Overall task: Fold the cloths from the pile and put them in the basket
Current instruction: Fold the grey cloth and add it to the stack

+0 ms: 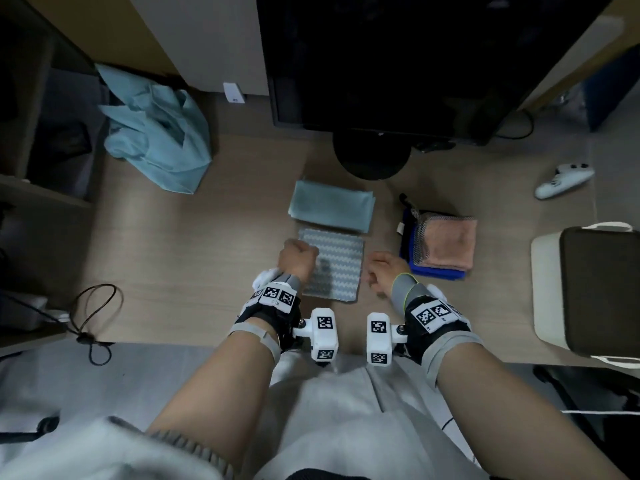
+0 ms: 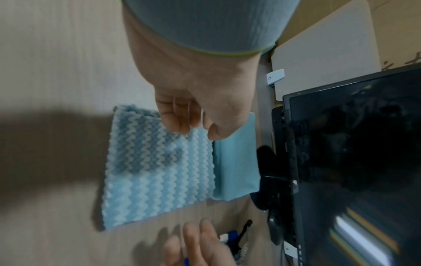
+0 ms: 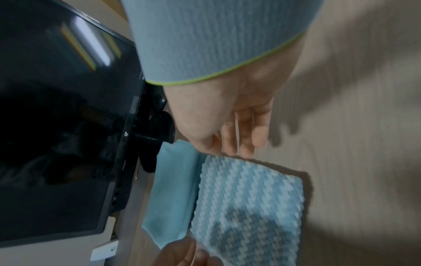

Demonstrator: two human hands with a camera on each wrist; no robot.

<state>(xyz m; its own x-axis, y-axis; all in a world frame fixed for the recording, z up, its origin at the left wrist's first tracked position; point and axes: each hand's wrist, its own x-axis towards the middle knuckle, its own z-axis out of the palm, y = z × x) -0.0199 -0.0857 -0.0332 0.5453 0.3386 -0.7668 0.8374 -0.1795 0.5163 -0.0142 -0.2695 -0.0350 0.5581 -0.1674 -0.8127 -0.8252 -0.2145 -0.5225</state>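
A folded blue-and-white zigzag cloth lies flat on the wooden desk in front of me. My left hand hovers over its left edge, fingers loosely curled and holding nothing. My right hand is just off its right edge, fingers relaxed and empty. A folded plain light-blue cloth lies right behind it. The pile of unfolded light-blue cloths sits at the back left. A white-walled container stands at the right edge.
A stack of folded cloths, pink on top, partly under black mesh, lies right of my hands. A black monitor on a round stand fills the back. A white controller lies far right, and cables hang at the front left.
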